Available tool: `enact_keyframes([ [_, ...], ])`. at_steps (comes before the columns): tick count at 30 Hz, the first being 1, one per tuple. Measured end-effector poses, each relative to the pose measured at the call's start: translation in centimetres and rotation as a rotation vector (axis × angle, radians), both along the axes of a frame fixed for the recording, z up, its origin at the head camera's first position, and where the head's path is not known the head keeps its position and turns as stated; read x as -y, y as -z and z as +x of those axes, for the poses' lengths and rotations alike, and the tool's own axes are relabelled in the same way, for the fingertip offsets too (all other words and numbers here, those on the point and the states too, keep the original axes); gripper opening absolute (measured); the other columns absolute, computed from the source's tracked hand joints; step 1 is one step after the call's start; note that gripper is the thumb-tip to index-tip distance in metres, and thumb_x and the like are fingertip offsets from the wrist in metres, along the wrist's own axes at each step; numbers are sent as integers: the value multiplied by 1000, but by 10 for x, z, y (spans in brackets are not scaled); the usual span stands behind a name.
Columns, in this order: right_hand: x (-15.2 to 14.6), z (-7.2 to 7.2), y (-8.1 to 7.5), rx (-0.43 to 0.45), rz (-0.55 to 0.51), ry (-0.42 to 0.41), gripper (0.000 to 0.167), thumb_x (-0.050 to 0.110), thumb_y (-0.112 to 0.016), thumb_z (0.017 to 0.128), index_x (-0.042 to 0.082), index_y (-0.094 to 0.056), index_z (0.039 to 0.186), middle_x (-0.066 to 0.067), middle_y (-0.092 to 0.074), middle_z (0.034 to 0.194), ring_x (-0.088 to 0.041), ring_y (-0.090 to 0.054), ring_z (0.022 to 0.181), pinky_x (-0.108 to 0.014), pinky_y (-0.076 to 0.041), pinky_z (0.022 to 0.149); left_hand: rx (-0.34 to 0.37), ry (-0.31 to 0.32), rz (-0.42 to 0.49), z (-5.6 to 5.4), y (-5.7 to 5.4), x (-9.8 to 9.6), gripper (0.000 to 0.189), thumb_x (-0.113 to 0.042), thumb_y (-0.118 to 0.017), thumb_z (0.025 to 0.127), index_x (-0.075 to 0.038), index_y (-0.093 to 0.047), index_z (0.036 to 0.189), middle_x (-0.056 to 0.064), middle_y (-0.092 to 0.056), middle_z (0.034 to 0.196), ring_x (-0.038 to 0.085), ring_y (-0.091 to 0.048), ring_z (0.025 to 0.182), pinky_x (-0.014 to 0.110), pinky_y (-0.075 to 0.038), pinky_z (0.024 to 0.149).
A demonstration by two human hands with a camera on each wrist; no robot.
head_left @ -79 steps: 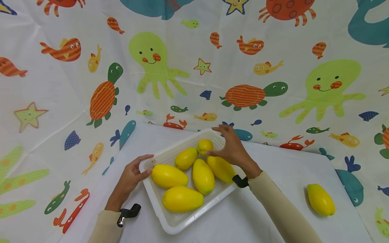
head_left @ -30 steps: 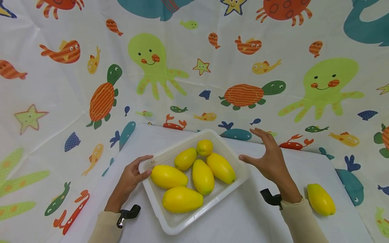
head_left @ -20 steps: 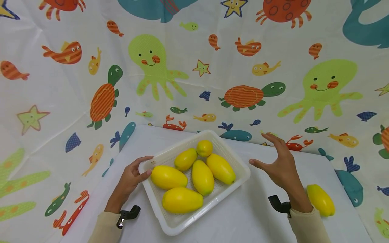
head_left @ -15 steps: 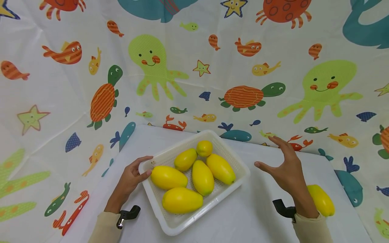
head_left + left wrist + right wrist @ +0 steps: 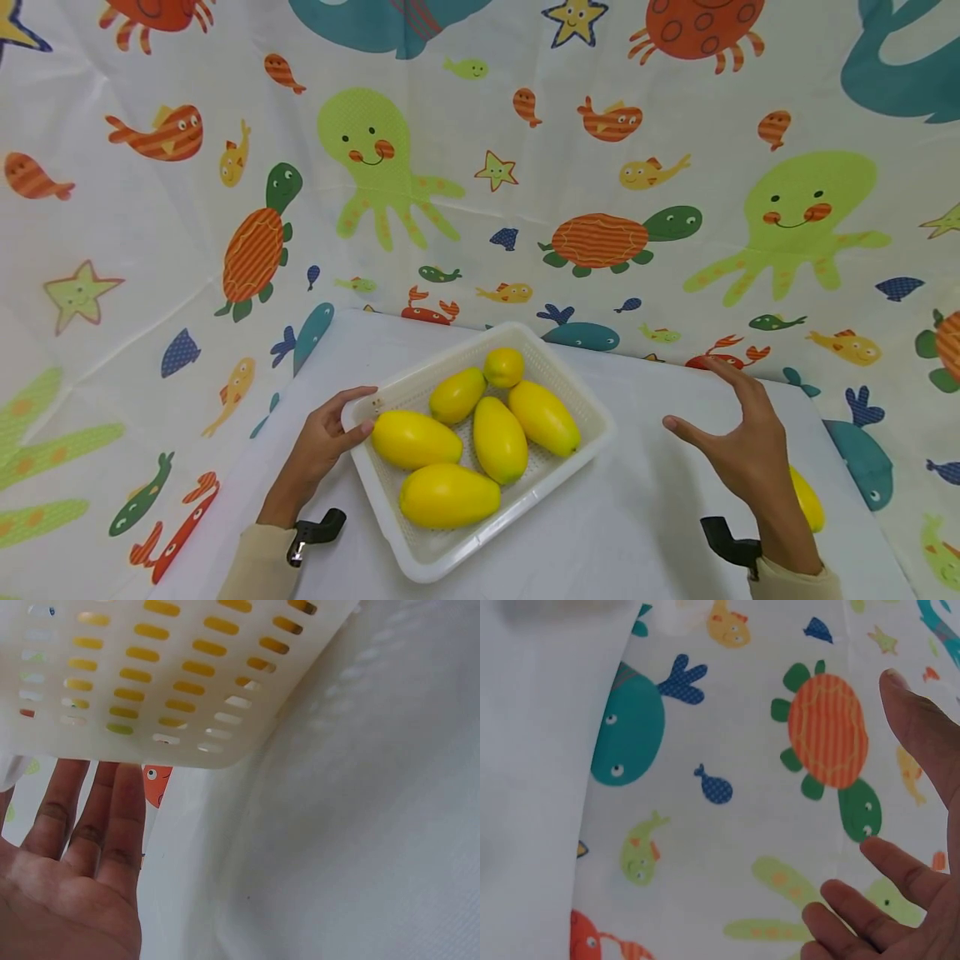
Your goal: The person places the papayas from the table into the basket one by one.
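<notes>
A white perforated plastic basket stands on the table with several smooth yellow fruits, which look like papayas, lying inside. My left hand holds the basket's left corner, thumb at the rim. In the left wrist view, the fingers of that hand reach up against the outer wall of the basket. My right hand is in the air right of the basket, thumb and fingers spread with nothing between them. Another yellow papaya lies on the table, partly hidden behind the right wrist.
A white cloth covers the table. Behind and to the left hangs a curtain printed with sea animals, meeting the table's back edge. Each wrist carries a black camera mount.
My right hand has left the small yellow fruit at the basket's far end and moved right, partly covering the lone papaya. The left hand and the basket have stayed put.
</notes>
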State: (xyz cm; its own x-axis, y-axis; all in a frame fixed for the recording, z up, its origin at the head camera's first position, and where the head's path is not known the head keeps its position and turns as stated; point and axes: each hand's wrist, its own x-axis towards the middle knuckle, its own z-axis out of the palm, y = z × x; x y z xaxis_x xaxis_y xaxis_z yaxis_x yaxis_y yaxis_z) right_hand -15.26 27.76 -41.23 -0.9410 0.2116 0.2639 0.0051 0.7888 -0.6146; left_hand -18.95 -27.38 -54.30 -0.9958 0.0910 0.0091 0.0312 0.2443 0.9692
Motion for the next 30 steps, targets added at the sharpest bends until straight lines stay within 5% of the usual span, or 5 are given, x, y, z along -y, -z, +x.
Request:
enact_keyframes([
  [16,-38,16,16,213,-6,257,111,46,-90,84,23,-24,171,-24,-15,177,-52,-14,162,-84,-30,113,3,-6,-7,0,-1,-1,51,-31,-72,102,-29,-58,151,-1,-49,165,12,-63,127,30,-62,96],
  [30,-67,28,24,318,-49,368,111,46,-87,87,20,-19,171,-25,-7,177,-53,-7,162,-84,-26,115,7,-6,-3,0,0,-1,51,-32,-73,101,-30,-58,151,-2,-45,167,12,-62,128,30,-63,95],
])
